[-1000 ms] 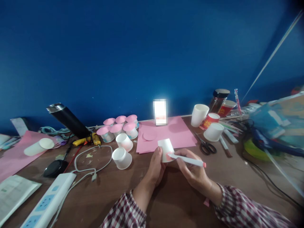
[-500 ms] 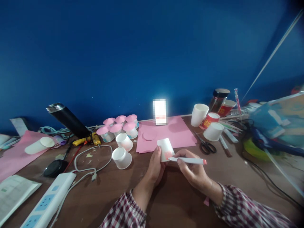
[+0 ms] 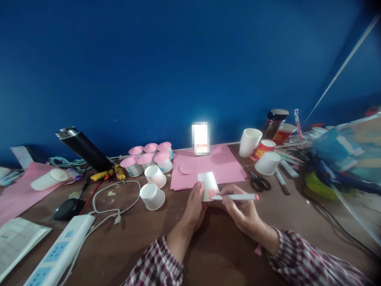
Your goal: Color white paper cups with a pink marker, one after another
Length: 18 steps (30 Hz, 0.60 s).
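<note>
My left hand point(image 3: 195, 204) is closed round a white paper cup point(image 3: 208, 183), which has a pinkish-orange coloured patch low on its side. In my right hand point(image 3: 242, 212) is a white marker pen point(image 3: 238, 197) with an orange-pink end, its tip touching that patch. Just beyond the cup lie pink sheets of paper point(image 3: 217, 161) with a cut pink paper circle point(image 3: 187, 169) on them. Left of my hands stand two white paper cups, the nearer one point(image 3: 152, 196) plain and the farther one point(image 3: 155, 176) faintly tinted pink.
Several cups with pink paper tops point(image 3: 145, 159) stand by the wall. Black scissors point(image 3: 259, 182), an upturned white cup point(image 3: 267, 163) and a red cup point(image 3: 266, 147) are on the right. Leftward lie a power strip point(image 3: 59, 252), white cable point(image 3: 95, 196) and black flask point(image 3: 86, 149).
The marker's tip has shifted slightly on the cup's coloured patch, and the cup is turned a little. The patch looks somewhat bigger. Both hands keep their holds.
</note>
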Motion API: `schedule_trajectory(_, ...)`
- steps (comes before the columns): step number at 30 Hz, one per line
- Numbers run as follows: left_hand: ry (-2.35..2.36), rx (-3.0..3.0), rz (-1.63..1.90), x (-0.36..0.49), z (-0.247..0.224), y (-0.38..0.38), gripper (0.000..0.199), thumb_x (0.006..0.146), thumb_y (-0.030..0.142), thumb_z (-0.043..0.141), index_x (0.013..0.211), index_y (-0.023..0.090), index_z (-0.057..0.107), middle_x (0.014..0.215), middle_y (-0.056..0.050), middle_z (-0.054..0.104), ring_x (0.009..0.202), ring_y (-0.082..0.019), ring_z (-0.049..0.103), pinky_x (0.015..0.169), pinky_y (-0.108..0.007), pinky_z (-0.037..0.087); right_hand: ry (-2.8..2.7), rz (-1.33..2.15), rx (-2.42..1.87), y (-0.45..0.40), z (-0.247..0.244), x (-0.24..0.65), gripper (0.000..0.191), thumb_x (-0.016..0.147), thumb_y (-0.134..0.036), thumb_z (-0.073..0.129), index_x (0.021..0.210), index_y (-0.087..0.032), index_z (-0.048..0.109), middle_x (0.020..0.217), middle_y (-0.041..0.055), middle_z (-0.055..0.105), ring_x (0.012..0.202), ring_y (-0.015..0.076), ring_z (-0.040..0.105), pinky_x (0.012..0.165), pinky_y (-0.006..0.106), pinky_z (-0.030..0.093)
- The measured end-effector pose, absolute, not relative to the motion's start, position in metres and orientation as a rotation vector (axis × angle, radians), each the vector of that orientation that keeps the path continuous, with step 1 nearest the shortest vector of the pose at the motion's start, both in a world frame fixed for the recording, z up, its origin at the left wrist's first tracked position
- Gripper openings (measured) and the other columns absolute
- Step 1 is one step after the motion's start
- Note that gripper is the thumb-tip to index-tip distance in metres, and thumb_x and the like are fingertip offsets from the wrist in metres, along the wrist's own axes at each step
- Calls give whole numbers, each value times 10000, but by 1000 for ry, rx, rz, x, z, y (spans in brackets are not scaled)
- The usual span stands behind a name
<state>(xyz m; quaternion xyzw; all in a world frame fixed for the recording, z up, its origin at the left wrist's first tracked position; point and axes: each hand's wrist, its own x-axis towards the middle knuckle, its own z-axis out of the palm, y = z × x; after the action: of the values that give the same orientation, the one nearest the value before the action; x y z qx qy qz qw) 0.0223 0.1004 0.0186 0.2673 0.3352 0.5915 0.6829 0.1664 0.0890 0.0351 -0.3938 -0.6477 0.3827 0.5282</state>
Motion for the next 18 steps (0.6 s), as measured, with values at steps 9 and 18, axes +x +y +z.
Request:
schedule_trajectory(9, 735, 619, 1349, 22, 16, 101, 397, 838, 545, 685, 831, 162, 581, 778, -5, 596, 737, -142, 527, 741, -293, 437, -1537, 945, -935, 89, 35, 166, 124, 922, -248, 551, 829, -193, 613, 655, -14, 560, 538, 108, 458, 495, 226, 368)
schedule_trajectory(18, 739, 627, 1352, 23, 16, 101, 366, 829, 520, 704, 841, 173, 587, 797, -6, 605, 757, -153, 548, 758, -298, 449, -1525, 943, -936, 89, 39, 165, 117, 908, -237, 562, 813, -193, 614, 601, -38, 506, 510, 98, 415, 471, 218, 334)
